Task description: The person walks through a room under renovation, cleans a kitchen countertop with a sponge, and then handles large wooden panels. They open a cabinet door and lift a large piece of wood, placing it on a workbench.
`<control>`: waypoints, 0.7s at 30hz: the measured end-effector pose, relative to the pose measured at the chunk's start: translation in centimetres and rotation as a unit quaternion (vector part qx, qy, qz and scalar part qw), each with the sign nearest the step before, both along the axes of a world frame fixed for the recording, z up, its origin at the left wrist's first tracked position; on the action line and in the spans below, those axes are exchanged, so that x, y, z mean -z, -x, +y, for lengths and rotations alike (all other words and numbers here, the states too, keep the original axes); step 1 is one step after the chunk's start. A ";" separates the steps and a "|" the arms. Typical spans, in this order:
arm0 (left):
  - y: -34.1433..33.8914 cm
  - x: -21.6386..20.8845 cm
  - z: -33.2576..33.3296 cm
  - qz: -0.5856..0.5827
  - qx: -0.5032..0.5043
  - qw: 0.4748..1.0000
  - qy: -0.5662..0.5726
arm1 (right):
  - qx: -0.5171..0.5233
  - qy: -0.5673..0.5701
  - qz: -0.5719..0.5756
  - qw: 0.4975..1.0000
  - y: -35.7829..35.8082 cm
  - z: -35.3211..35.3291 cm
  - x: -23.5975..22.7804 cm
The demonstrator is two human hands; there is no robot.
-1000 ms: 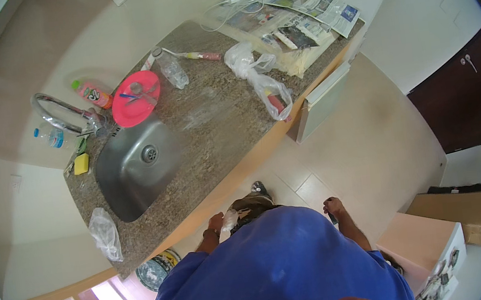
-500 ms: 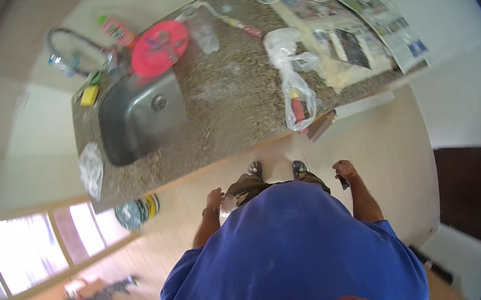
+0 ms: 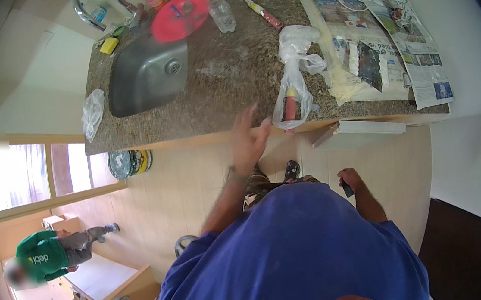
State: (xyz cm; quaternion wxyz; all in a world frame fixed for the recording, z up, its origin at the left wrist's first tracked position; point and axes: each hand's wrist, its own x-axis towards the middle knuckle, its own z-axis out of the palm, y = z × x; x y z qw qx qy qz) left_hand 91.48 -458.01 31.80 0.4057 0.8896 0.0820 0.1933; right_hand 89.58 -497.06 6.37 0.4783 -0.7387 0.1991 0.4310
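My left hand (image 3: pixel 248 140) reaches out at the counter's front edge, fingers apart and a little blurred, with nothing in it. Just right of its fingertips lies a knotted clear plastic bag (image 3: pixel 295 61), part of it draped over a red stick-like piece with a yellow band (image 3: pixel 291 107). Low at my right side, my right hand (image 3: pixel 350 178) is closed around a small black object (image 3: pixel 348 189); its kind is hard to make out. The speckled stone counter (image 3: pixel 217 107) stretches in front of me.
A steel sink (image 3: pixel 147 83) is set in at the left, beside a yellow sponge (image 3: pixel 109 46). Behind it are a pink plate (image 3: pixel 167 29) and a plastic bottle (image 3: pixel 221 13). Newspaper (image 3: pixel 423 59) covers the right end. A drawer (image 3: pixel 360 132) juts out below. Someone in green (image 3: pixel 42 255) is at far left.
My left hand has risen from my side to the counter edge by the plastic bag. My right hand stays low with the black object. The view has shifted, and the person in green shows more fully.
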 end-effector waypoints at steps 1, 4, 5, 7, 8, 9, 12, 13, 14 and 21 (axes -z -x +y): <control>-2.3 -1.5 -1.1 -0.016 0.011 0.998 -0.054 | -0.006 -0.003 0.013 1.000 0.7 -1.1 1.3; -7.1 -1.3 -3.9 0.028 0.002 0.992 -0.123 | -0.003 0.001 0.017 1.000 1.5 -0.9 0.1; -8.3 -1.0 -5.0 0.067 -0.002 0.989 -0.134 | -0.004 0.007 0.017 1.000 1.6 -1.0 -0.4; -10.0 0.0 -6.7 0.148 0.000 0.977 -0.152 | 0.005 0.021 0.021 1.000 2.1 -1.5 -1.1; -10.3 0.2 -6.5 0.166 -0.013 0.975 -0.145 | 0.009 0.020 0.022 1.000 2.1 -1.5 -1.4; -10.5 0.4 -6.3 0.182 -0.026 0.973 -0.138 | 0.014 0.018 0.022 1.000 2.1 -1.2 -1.6; -10.8 2.6 -5.5 0.142 0.004 0.987 -0.080 | 0.036 0.020 0.033 0.999 2.1 -2.0 -1.8; -10.6 2.2 -5.0 0.114 0.018 0.992 -0.058 | 0.040 0.015 0.038 0.998 2.0 -2.1 -1.4; -10.3 1.8 -5.3 0.100 0.006 0.994 -0.040 | 0.054 0.010 0.036 0.998 2.1 -2.4 -1.1; -12.9 0.5 -9.0 0.015 -0.001 1.000 0.004 | -0.103 0.001 -0.050 0.993 4.0 -5.4 1.5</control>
